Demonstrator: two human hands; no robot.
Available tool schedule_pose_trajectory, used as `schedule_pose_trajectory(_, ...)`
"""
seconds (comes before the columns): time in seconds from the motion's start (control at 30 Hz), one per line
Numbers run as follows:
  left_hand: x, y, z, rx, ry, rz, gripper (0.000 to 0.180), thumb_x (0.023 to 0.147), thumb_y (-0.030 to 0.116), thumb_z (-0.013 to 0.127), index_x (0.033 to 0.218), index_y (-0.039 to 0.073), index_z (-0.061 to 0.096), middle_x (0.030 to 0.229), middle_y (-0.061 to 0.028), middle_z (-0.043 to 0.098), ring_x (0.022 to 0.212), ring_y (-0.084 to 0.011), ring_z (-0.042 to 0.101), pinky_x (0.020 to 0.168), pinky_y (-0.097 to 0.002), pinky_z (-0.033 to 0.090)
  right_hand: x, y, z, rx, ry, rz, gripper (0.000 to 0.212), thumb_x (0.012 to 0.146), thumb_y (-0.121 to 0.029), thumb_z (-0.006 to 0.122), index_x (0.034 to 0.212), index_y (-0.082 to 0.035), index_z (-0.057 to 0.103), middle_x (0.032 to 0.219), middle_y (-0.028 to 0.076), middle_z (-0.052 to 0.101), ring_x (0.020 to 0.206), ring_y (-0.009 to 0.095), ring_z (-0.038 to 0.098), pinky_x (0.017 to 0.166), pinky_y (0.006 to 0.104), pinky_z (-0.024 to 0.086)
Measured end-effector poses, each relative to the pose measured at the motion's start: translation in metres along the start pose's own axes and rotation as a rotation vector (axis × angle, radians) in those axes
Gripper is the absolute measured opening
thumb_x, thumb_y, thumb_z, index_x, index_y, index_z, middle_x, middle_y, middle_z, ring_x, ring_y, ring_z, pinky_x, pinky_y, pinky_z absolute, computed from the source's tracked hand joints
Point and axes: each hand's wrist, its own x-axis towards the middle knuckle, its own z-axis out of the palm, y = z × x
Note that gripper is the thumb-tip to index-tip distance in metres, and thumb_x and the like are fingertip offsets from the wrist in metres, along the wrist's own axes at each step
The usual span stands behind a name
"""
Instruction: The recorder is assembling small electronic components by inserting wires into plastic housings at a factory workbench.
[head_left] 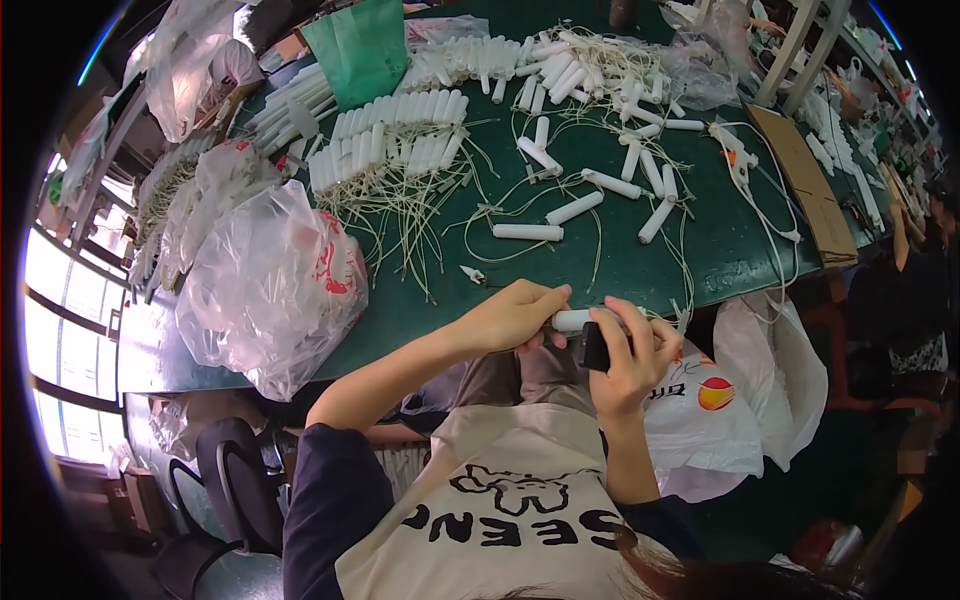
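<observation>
A short white cylindrical tube [573,320] lies level between my hands at the near edge of the table. My left hand [518,314] is closed on its left end with thumb and fingers. The fingers of my right hand [632,352] are curled round its right end, where thin pale wires trail off. A small black block-like object [595,348] is at my right hand, below the tube; what it is I cannot make out. On the table just beyond, a loose white tube [528,232] lies by itself, and a small pale scrap [473,274] sits left of it.
Rows of wired white tubes [390,128] and a heaped pile [590,70] cover the far part of the green table [440,322]. A clear plastic bag [265,300] bulges over the left edge. A white cable [770,200] and cardboard strip [805,190] lie right. White bags [705,430] hang below.
</observation>
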Motion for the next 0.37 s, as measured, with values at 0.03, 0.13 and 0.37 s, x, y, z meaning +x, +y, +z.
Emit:
schedule_pose_trajectory(0.03, 0.0, -0.001, 0.001, 0.001, -0.002, -0.002, 0.052, 0.101, 0.041, 0.031, 0.085, 0.001, 0.062, 0.062, -0.0007, 0.056, 0.048, -0.007, 0.049, 0.043, -0.0202, 0.039, -0.001, -0.001, 0.0, -0.001, 0.0, 0.002, 0.026, 0.065, -0.01, 0.071, 0.091, -0.014, 0.069, 0.1, -0.001, 0.064, 0.086, 0.024, 0.049, 0.073, 0.0317, 0.041)
schedule_pose_trajectory(0.13, -0.003, -0.002, 0.0, -0.028, -0.015, -0.038, 0.054, 0.1, 0.043, 0.031, 0.083, 0.002, 0.062, 0.06, 0.0006, 0.052, 0.046, -0.0065, 0.043, 0.043, -0.0206, 0.036, -0.002, -0.004, 0.001, 0.013, -0.064, -0.059, 0.025, 0.065, -0.01, 0.07, 0.09, -0.014, 0.069, 0.1, -0.001, 0.064, 0.085, 0.023, 0.048, 0.073, 0.0314, 0.041)
schedule_pose_trajectory(0.37, -0.001, -0.013, -0.012, -0.082, 0.094, -0.089, 0.052, 0.098, 0.049, 0.036, 0.092, 0.005, 0.063, 0.063, 0.0044, 0.037, 0.052, -0.0045, 0.032, 0.044, -0.0214, 0.028, 0.004, 0.005, 0.002, 0.053, 0.039, 0.103, 0.026, 0.067, 0.001, 0.066, 0.089, -0.013, 0.068, 0.102, 0.002, 0.064, 0.087, 0.023, 0.047, 0.073, 0.0326, 0.043)
